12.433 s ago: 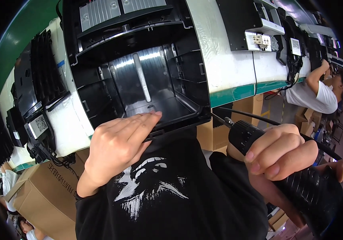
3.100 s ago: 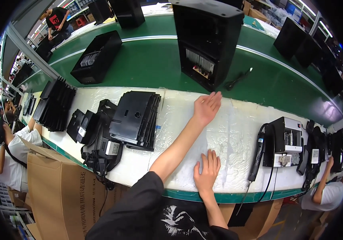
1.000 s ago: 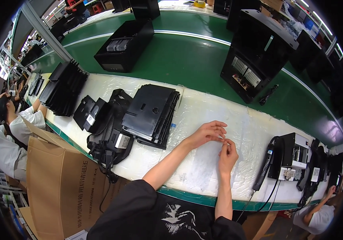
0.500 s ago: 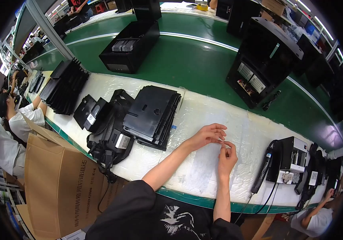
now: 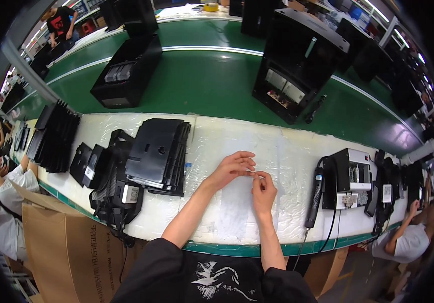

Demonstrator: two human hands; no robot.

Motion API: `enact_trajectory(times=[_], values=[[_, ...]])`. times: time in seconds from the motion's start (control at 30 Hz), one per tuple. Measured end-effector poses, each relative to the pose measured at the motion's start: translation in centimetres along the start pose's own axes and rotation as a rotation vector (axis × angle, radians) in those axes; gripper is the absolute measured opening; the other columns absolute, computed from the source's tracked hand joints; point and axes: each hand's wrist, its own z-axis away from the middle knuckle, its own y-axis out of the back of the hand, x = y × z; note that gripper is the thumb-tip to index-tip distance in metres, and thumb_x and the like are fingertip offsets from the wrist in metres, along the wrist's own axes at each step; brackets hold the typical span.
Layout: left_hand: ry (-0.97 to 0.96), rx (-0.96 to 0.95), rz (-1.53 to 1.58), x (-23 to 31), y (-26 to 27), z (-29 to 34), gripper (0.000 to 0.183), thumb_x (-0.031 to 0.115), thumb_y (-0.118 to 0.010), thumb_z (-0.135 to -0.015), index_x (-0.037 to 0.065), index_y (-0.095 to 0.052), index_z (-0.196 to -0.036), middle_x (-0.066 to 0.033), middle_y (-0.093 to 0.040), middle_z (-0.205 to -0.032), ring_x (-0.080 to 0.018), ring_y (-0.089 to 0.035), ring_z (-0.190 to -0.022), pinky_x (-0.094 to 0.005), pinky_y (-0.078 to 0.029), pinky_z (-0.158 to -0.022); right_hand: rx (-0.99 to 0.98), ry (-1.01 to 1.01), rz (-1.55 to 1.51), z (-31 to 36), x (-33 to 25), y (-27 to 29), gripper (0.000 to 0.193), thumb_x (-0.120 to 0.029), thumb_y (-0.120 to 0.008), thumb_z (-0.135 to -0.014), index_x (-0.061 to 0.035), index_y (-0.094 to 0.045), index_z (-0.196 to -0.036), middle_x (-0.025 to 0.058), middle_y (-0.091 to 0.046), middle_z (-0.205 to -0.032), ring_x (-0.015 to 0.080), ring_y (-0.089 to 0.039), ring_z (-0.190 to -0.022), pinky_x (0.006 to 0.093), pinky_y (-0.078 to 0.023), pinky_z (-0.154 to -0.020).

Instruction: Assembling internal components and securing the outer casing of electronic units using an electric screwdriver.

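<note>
Just right of the stack of black panels point(image 5: 155, 151), over the white table point(image 5: 298, 212), two hands meet at the fingertips. The left hand point(image 5: 233, 169) has its fingers loosely bent and a little apart; the right hand point(image 5: 264, 193) is curled, forefinger and thumb drawn close as though pinching, but from where I stand I cannot tell whether anything small sits between them. For fingertip work like this, I'd say, steady wrists, a light touch with the pads and staying well over the table serve best, since a tiny thing could easily slip away. Counting round that same stack: one power screwdriver point(image 5: 314, 199) well to its right, and one small machine point(image 5: 353, 171) just past that; one further stack of dark panels point(image 5: 55, 136) to its left, both stacks packed too tightly to number the pieces. On the green belt point(image 5: 201, 86) behind it I make out two near cases, one lying case point(image 5: 133, 83) behind and leftward, one standing case point(image 5: 298, 60) behind and rightward; those farther back overlap too much to count. Two cardboard boxes show: a large brown box point(image 5: 60, 242) in front and left of the stack, a second box point(image 5: 333, 267) low to its right.
</note>
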Motion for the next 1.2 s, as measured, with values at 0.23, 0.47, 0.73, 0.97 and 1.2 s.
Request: enact_trajectory(times=[0.23, 0.47, 0.73, 0.97, 1.2], values=[[-0.023, 0.004, -0.048, 0.2, -0.1, 0.2, 0.043, 0.003, -0.053, -0.079, -0.003, -0.046, -0.121, -0.0106, -0.057, -0.105, -0.0195, -0.058, -0.098, -0.0404, -0.047, -0.090, 0.005, 0.084, 0.080, -0.5, 1.5, -0.2, 0.008, -0.010, -0.061, -0.083, -0.0057, -0.062, -0.090, 0.0033, -0.046, -0.049, 0.0106, -0.042, -0.045, 0.0265, -0.036, -0.047], [-0.019, 0.012, -0.032, 0.2, -0.2, 0.2, 0.043, 0.001, -0.050, -0.079, -0.003, -0.046, -0.121, -0.0104, -0.057, -0.105, -0.0192, -0.057, -0.097, -0.0392, -0.046, -0.090, 0.009, 0.054, 0.054, -0.2, 1.5, -0.2, 0.009, -0.012, -0.059, -0.086, -0.0057, -0.061, -0.092, 0.0034, -0.046, -0.049, 0.0103, -0.041, -0.044, 0.0273, -0.035, -0.046], [-0.010, -0.005, -0.032, 0.2, -0.5, 0.1, 0.043, 0.000, -0.048, -0.079, -0.002, -0.047, -0.121, -0.0102, -0.057, -0.105, -0.0188, -0.057, -0.097, -0.0371, -0.046, -0.090, 0.003, 0.116, 0.101, -0.4, 0.8, 0.2, 0.007, -0.007, -0.060, -0.085, -0.0045, -0.059, -0.092, -0.0012, -0.045, -0.049, 0.0034, -0.040, -0.046, 0.0217, -0.031, -0.045], [-0.009, 0.029, -0.042, 0.2, -0.1, 0.3, 0.045, 0.003, -0.054, -0.078, -0.002, -0.045, -0.122, -0.0103, -0.056, -0.104, -0.0205, -0.056, -0.098, -0.0389, -0.045, -0.090, 0.041, 0.145, 0.082, -0.3, 1.1, -0.4, 0.009, -0.007, -0.062, -0.082, -0.0056, -0.057, -0.089, 0.0009, -0.046, -0.048, 0.0050, -0.040, -0.046, 0.0229, -0.033, -0.046], [-0.010, 0.051, -0.047, 0.1, -0.1, -0.1, 0.044, 0.001, -0.051, -0.077, -0.002, -0.047, -0.121, -0.0107, -0.057, -0.105, -0.0216, -0.056, -0.097, -0.0375, -0.044, -0.090, 0.047, 0.162, 0.104, -0.5, 1.2, -0.1, 0.013, -0.011, -0.065, -0.082, -0.0061, -0.055, -0.090, 0.0023, -0.048, -0.048, 0.0079, -0.044, -0.044, 0.0246, -0.034, -0.045]])
